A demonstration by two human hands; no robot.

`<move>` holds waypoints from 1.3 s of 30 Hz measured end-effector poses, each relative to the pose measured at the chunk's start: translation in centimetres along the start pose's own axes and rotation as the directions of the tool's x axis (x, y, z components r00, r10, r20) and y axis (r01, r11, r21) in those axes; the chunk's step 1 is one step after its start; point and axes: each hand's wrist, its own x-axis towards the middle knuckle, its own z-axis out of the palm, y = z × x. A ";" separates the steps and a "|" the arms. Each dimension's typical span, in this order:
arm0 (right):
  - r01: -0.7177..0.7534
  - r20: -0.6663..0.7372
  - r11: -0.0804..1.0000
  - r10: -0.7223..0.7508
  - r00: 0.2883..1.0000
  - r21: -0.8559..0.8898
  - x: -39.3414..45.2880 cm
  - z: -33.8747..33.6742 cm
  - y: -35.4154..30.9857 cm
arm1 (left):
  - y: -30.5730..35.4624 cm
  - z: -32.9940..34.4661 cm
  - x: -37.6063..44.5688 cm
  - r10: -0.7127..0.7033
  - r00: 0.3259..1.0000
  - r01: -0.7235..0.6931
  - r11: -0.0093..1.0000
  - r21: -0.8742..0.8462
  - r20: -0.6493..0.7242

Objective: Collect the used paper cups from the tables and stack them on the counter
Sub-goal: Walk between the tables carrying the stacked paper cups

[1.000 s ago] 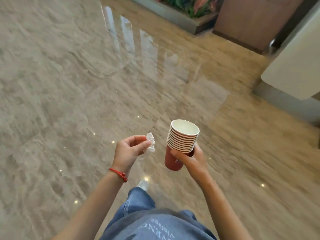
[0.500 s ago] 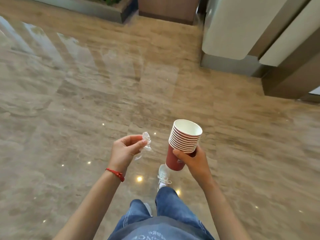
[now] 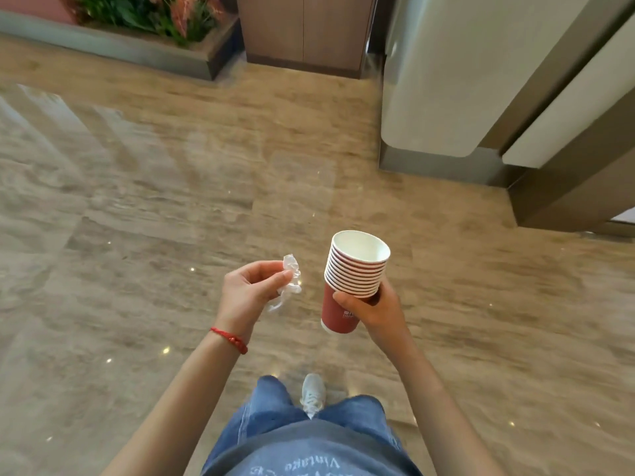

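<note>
Floor (image 3: 171,187): shiny brown and tan stone with wavy streaks. It fills most of the view.
Light: small bright dots and pale stripes shine back off the floor.
Planter (image 3: 113,46): a low grey box at the top left, with green and pink leaves inside.
Cabinet (image 3: 304,29): brown wood, at the top middle, just beside the planter.
White panel (image 3: 446,80): big and smooth with round corners, at the top right, on a grey base.
Brown frame (image 3: 567,173): slanted bars beside the white panel.
</note>
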 end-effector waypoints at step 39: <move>0.061 -0.077 0.997 -0.057 0.995 0.053 91.0 -7.0 -27.2 | 40.5 26.7 82.8 0.073 0.993 -0.072 0.997 -0.006 0.089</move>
